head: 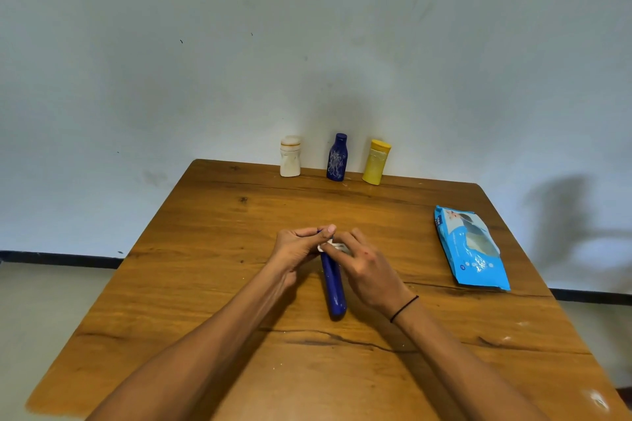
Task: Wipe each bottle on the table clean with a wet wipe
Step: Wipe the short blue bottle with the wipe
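Pale blue-grey wall (205, 44) behind, dark baseboard strip (61, 258) low on it, wooden worktop (212, 284) pushed up against it.

Back edge of worktop, upright in a row, apart from each other: white bottle (290, 156) on left, dark blue bottle with pale streaks (337, 157) in middle, yellow bottle (375, 162) on right.

Right side of worktop: blue wet wipe pack (471, 247) lying flat, well apart from the hands.

Centre of worktop: long blue bottle (333, 287), base end toward camera, top end hidden under the hands. Lying on or held just above the worktop, cannot tell which.

Left hand (297, 248): fingers curled round top end of long blue bottle, thumb across the top.

Right hand (367, 268): fingers pinching a small crumpled white wet wipe (329, 245) against the bottle's upper part, just beside left thumb. Thin black band (404, 309) on right wrist.

Worktop surface: dark cracks across the near half, pale specks and a white smear near the right front corner.
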The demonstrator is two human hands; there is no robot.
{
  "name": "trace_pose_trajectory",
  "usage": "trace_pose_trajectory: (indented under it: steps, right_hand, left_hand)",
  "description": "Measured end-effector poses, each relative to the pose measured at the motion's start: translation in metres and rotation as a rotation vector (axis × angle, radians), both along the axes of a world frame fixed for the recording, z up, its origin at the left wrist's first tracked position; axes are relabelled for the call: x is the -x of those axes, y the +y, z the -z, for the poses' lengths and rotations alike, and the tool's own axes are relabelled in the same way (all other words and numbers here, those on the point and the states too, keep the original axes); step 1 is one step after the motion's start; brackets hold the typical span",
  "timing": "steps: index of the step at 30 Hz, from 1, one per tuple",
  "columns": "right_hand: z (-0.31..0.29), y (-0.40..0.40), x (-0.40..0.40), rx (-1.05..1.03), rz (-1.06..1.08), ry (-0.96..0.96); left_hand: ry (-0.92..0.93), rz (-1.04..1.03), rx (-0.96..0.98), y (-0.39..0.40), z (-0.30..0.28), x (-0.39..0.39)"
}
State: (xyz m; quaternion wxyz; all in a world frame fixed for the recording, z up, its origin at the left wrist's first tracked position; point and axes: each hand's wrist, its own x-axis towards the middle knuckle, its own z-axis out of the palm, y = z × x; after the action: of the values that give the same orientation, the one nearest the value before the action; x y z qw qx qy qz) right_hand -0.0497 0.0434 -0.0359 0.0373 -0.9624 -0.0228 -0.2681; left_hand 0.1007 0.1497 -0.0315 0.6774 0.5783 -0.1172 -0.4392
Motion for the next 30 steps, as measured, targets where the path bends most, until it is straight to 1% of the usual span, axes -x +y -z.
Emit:
trace_pose_trajectory:
  steps: [3,7,11,16,18,21,23,25,28,30]
  right_hand:
    - [0.000,0.000,0.004,-0.024,-0.070,0.046]
    - [0.013,0.013,0.028,0.066,-0.164,0.101]
    - [0.033,0.023,0.049,0.060,-0.150,0.107]
    - [0.043,0.024,0.054,0.037,-0.142,0.132]
    - [0.042,0.023,0.051,-0.016,-0.118,0.103]
    - [0.039,0.020,0.038,-0.122,-0.060,-0.003]
    - [0.039,0.021,0.032,-0.141,-0.063,-0.038]
    - [0.040,0.021,0.033,-0.096,-0.109,-0.009]
    - [0.042,0.020,0.044,0.045,-0.171,0.055]
    - [0.045,0.019,0.049,0.075,-0.189,0.071]
  left_hand:
    - [-0.009,-0.015,-0.017,0.001,0.002,-0.001]
    - [0.015,-0.048,-0.031,0.000,0.002,-0.006]
    - [-0.015,-0.067,-0.053,-0.004,0.002,-0.008]
    - [-0.037,-0.063,-0.067,-0.005,0.006,-0.009]
    - [-0.031,-0.047,-0.053,-0.005,0.006,-0.009]
    - [-0.009,-0.030,-0.024,-0.005,0.006,-0.008]
    - [0.008,-0.044,-0.018,-0.005,0.006,-0.008]
    - [0.003,-0.052,-0.038,-0.004,0.007,-0.010]
    - [-0.014,-0.051,-0.064,-0.001,0.010,-0.014]
    - [-0.007,-0.045,-0.064,0.000,0.012,-0.017]
